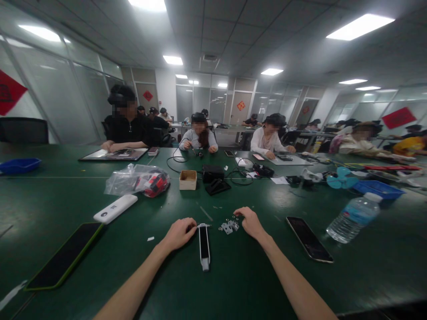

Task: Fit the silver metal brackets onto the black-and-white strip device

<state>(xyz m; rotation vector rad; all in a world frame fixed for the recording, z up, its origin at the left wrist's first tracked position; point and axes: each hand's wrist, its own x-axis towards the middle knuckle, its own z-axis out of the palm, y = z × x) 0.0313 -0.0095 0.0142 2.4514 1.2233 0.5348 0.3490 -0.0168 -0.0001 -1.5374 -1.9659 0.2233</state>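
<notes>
On the green table lies a narrow white-framed device [204, 249] with a dark face and a grey lower end. My left hand [181, 233] rests at its upper left, fingers bent together beside a thin metal piece [206, 225] across the device's top; anything inside the fingers is hidden. To the right is a small pile of grey metal plates [229, 227] with several tiny nut-like pieces around it. My right hand [251, 223] reaches over the pile's right edge, index finger stretched toward the small pieces and thumb side apart from it.
Left are a white handheld device [115, 209], a green-rimmed dark tablet [65, 256] and a plastic bag [136, 180]. Ahead stand a small cardboard box [187, 180] and a black case [212, 172]. Right are a phone [309, 239] and a water bottle [354, 218]. People sit opposite.
</notes>
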